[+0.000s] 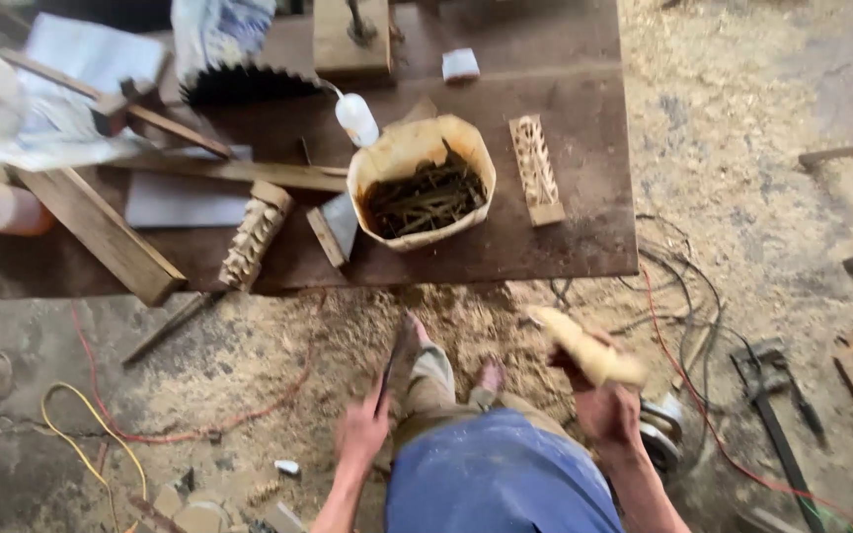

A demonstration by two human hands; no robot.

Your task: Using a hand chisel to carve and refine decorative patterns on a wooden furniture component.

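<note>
My right hand (606, 407) grips a pale carved wooden piece (584, 347), held out over the sawdust floor just in front of the low brown table (584, 237). Gripped in my left hand (363, 430) is a thin dark tool (392, 363) that points up toward the table edge. My blue shirt (501, 479) and my feet (491, 375) show between the hands.
On the table stand a worn tub of dark nails (423, 183), two carved wooden blocks (535, 170) (254, 237), a white squeeze bottle (357, 118), a saw blade (244, 84) and planks (101, 232). Cables (678, 326) and a power tool (661, 434) lie on the sawdust at right.
</note>
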